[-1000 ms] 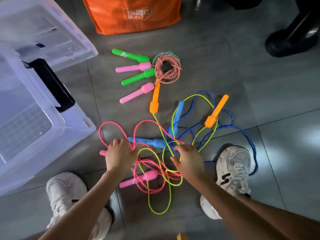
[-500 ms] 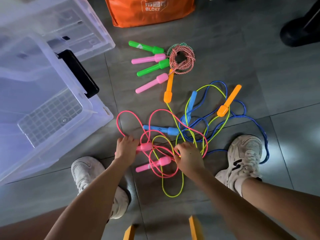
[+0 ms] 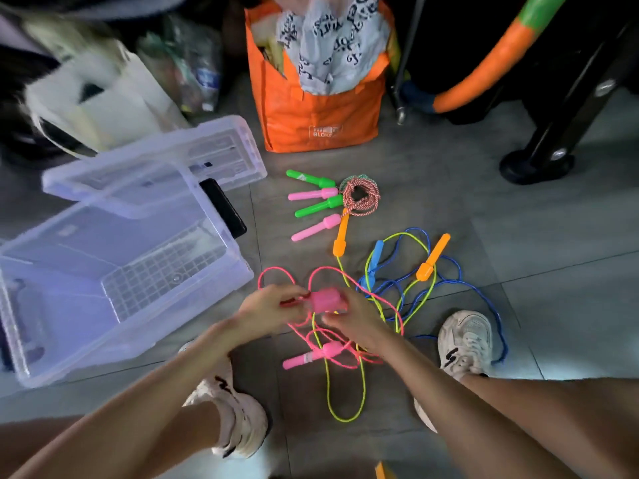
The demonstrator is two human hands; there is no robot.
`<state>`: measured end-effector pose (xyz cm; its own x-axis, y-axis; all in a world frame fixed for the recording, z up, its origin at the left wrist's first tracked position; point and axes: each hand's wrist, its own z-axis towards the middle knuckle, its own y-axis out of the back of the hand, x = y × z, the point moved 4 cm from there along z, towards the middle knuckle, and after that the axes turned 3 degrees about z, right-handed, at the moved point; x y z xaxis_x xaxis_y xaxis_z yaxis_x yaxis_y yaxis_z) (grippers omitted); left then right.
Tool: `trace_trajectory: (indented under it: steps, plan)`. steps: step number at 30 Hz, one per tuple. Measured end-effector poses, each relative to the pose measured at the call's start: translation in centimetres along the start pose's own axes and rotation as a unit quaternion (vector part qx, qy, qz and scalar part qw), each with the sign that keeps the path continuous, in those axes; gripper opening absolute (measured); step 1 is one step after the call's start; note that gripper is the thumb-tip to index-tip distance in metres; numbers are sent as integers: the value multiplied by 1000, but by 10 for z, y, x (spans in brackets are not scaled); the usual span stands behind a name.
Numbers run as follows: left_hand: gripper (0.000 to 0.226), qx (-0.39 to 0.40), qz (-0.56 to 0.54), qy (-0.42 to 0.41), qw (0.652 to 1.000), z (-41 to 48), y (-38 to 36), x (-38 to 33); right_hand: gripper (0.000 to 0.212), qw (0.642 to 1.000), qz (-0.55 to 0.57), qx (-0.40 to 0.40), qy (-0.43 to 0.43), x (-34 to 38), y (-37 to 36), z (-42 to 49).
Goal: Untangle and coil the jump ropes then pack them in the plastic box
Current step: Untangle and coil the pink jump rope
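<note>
Pink handle (image 3: 325, 300) in left hand (image 3: 269, 311) and right hand (image 3: 356, 319)

Colour rundown: the plastic box (image 3: 86, 257) on the left is clear with a purple-ish tint and a grid pattern on its bottom; its latch (image 3: 224, 209) is black; the lid (image 3: 221, 150) is the same clear stuff; the far bag (image 3: 321, 115) is bright orange with white lettering, and the sheet (image 3: 332, 46) stuffed in it is white with black print; the coiled ropes have green handles (image 3: 309, 178) and pale pink handles (image 3: 313, 194), with the top coil (image 3: 373, 202) twisted red and white; the nearer tangle has a neon pink rope (image 3: 275, 269), a yellow-green rope (image 3: 345, 419) with orange handles (image 3: 432, 257), and a blue rope (image 3: 484, 299) with a lighter blue handle (image 3: 375, 257); the shoes (image 3: 465, 344) are off-white with black marks; the floor (image 3: 553, 236) is grey tile; the far right tube (image 3: 491, 53) goes from orange to green.
</note>
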<state>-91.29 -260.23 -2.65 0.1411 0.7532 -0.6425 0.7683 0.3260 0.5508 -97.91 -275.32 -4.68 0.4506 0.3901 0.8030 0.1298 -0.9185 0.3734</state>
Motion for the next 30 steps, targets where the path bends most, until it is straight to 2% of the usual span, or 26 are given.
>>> trace_trajectory:
  steps: [1, 3, 5, 6, 10, 12, 15, 17, 20, 24, 26, 27, 28, 30]
  plan:
    - [46, -11, -48, -17, 999, -10, 12, -14, 20, 997, 71, -12, 6, 13, 6, -6]
    - [22, -55, -197, -15, 979, -33, 38, -41, 17, 981, 187, -53, 19, 33, 20, -17]
    - [10, -118, -354, -14, 928, -59, 70, -69, 14, 970, 232, -75, 27, 46, 33, -32]
    - [15, -146, -391, -22, 908, -72, 87, -81, 14, 969, 231, -81, 30, 51, 40, -41]
    - [20, -215, -419, -67, 879, -124, 139, -116, 25, 963, 242, -113, 43, 71, 68, -80]
    - [20, -249, -419, -70, 871, -148, 154, -124, 26, 951, 254, -160, 75, 98, 94, -101]
    - [17, -301, -356, -67, 882, -177, 174, -128, 19, 919, 267, -233, 174, 170, 148, -136]
    - [14, -318, -301, -67, 897, -193, 183, -133, 16, 895, 274, -250, 249, 233, 182, -163]
    - [9, -304, -274, -104, 907, -211, 190, -154, 14, 866, 243, -228, 373, 337, 214, -210]
    - [10, -269, -278, -170, 906, -229, 203, -193, 14, 805, 198, -220, 515, 445, 228, -278]
    - [21, -247, -287, -204, 903, -238, 212, -213, 16, 771, 161, -250, 563, 476, 229, -303]
    - [33, -226, -296, -221, 901, -243, 215, -223, 15, 763, 135, -265, 574, 485, 227, -308]
    - [45, -200, -312, -237, 898, -248, 216, -231, 15, 766, 115, -272, 571, 489, 225, -308]
    - [59, -154, -345, -269, 886, -253, 219, -243, 14, 801, 86, -253, 536, 484, 218, -293]
